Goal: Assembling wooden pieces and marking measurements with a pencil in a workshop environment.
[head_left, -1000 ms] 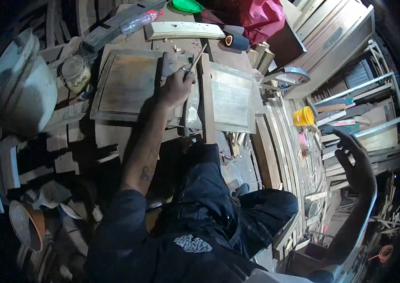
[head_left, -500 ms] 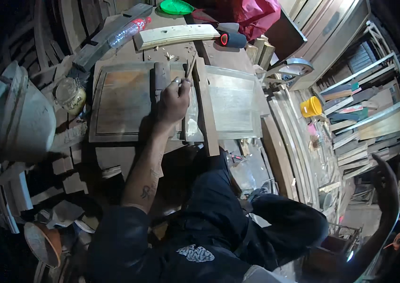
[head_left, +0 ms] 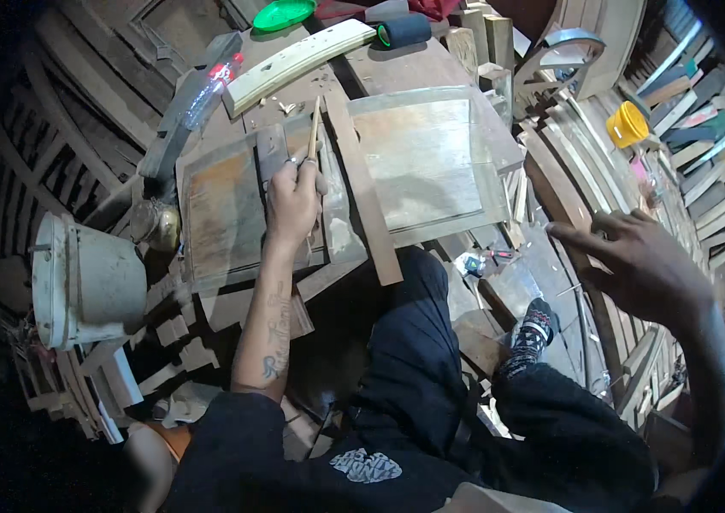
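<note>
My left hand (head_left: 292, 205) is closed around a thin, light wooden stick (head_left: 315, 128) that points away from me. It is held above a framed wooden panel (head_left: 226, 197), beside a short dark wood block (head_left: 272, 154). Just right of that hand, a long brown wooden strip (head_left: 361, 184) lies slantwise, its near end jutting past the panel edge. A second pale panel face (head_left: 422, 162) shows right of the strip. My right hand (head_left: 645, 265) hovers at the right, holding nothing, index finger stretched and the others loosely bent.
A cream moulded wood piece (head_left: 298, 64), green dish (head_left: 284, 14), dark cylinder (head_left: 405, 31) and plastic bottle (head_left: 209, 90) sit at the back. A white bucket (head_left: 93, 282) stands left. Long planks (head_left: 576, 171) and a yellow bucket (head_left: 627, 124) are right. My socked foot (head_left: 533, 333) rests below.
My right hand has come up from the lower right toward the bench. My left hand still grips the stick, now pointing more straight ahead. The whole view has shifted and turned.
</note>
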`<control>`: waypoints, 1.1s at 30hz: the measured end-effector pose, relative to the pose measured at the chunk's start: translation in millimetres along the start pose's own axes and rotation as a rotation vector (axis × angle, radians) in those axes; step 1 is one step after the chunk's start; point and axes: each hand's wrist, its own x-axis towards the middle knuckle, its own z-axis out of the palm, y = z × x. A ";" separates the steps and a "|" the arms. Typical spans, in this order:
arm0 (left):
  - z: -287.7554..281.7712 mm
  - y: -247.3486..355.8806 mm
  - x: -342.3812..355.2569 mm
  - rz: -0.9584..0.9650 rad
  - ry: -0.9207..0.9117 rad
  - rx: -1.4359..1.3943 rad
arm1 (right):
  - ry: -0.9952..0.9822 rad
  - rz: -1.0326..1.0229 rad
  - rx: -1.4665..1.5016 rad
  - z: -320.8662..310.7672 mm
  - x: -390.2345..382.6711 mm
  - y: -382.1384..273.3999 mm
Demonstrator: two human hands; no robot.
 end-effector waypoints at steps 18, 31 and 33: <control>18.8 -8.0 -3.7 0.076 -0.013 0.049 | -0.074 -0.525 0.293 52.7 171.4 -71.5; -7.3 -28.7 17.7 0.203 0.062 0.165 | 0.325 -0.127 0.620 90.5 154.6 -14.1; 14.2 -19.2 18.4 0.246 0.028 0.156 | 0.371 -0.049 0.536 100.4 128.2 23.7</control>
